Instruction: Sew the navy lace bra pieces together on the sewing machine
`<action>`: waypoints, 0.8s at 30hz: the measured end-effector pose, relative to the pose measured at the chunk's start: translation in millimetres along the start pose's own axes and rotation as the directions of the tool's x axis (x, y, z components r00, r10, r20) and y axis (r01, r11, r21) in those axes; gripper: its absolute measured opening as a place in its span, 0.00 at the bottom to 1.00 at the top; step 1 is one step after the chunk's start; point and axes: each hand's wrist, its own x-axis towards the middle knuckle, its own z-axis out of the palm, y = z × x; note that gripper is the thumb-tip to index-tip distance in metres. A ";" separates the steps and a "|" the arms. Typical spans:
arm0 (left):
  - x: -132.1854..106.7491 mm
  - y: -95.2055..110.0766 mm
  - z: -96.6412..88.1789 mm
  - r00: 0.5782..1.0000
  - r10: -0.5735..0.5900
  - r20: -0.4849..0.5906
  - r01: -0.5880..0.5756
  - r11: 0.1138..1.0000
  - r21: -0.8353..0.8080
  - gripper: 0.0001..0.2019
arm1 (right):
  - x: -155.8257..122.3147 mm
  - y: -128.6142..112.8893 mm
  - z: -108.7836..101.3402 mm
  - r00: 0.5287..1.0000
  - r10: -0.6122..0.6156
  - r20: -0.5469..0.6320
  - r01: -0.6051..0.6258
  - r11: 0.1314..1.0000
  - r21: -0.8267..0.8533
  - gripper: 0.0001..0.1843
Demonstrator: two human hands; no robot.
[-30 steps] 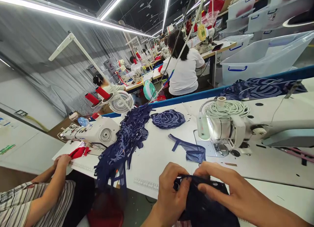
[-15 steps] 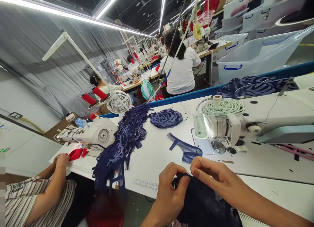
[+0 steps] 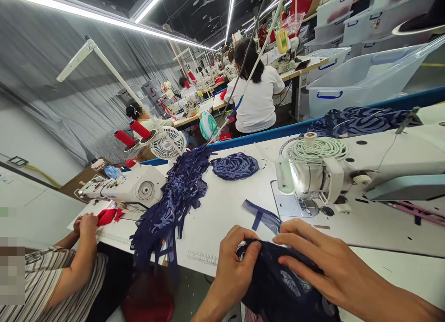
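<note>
My left hand (image 3: 233, 262) pinches the upper edge of a dark navy lace fabric piece (image 3: 269, 280) between thumb and fingers, at the table's front edge. Over the right part of this fabric, my right hand (image 3: 323, 255) has its fingers spread; whether the fingertips touch the cloth I cannot tell. The fabric hangs down toward my lap, its lower part out of frame. Just beyond my hands a sheer navy strip (image 3: 261, 215) lies on the white table (image 3: 222, 211), partly hidden by my right hand. Near it stands a sewing machine (image 3: 311, 178) with pale green cord on top.
A long heap of navy lace pieces (image 3: 174, 192) spills over the table edge on the left. Behind lies a navy lace stack (image 3: 235, 166). At far left a co-worker's hands (image 3: 85, 224) hold red fabric by another sewing machine (image 3: 139, 185). More navy lace (image 3: 361, 120) lies back right.
My right hand has come off the fabric's upper edge and opened, moving right over the cloth. My left hand keeps its pinch and shifts slightly left. More patterned lace shows.
</note>
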 end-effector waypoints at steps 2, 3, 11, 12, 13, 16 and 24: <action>-0.3 0.2 2.3 0.999 0.040 0.002 -0.040 0.999 0.012 0.07 | 2.7 -1.7 5.3 1.000 0.015 0.006 -0.016 0.999 0.051 0.09; -0.7 0.2 3.3 0.999 0.046 0.000 -0.046 0.999 0.021 0.07 | 3.1 -2.3 8.3 1.000 0.006 0.008 -0.006 0.998 0.061 0.09; -4.5 -3.3 7.8 0.997 0.050 -0.064 -0.040 0.987 0.158 0.04 | -3.0 -12.3 18.8 0.961 -0.220 -0.170 0.169 0.948 -0.272 0.18; -4.6 -4.1 8.3 0.995 0.068 -0.072 -0.054 0.983 0.176 0.04 | -2.3 -11.8 19.4 0.969 -0.192 -0.158 0.150 0.958 -0.244 0.15; -4.6 -4.9 8.9 0.993 0.086 -0.076 -0.070 0.979 0.190 0.04 | -1.2 -10.5 20.2 0.980 -0.143 -0.138 0.114 0.974 -0.198 0.11; -4.6 -6.2 11.3 0.989 0.122 -0.080 -0.102 0.971 0.218 0.05 | 1.5 -4.2 22.9 0.996 0.005 -0.086 -0.008 0.999 -0.038 0.03; -0.9 -1.8 10.3 0.999 0.033 -0.038 -0.029 0.994 0.105 0.06 | 7.9 3.6 14.0 0.905 0.330 0.269 -0.396 0.885 0.246 0.16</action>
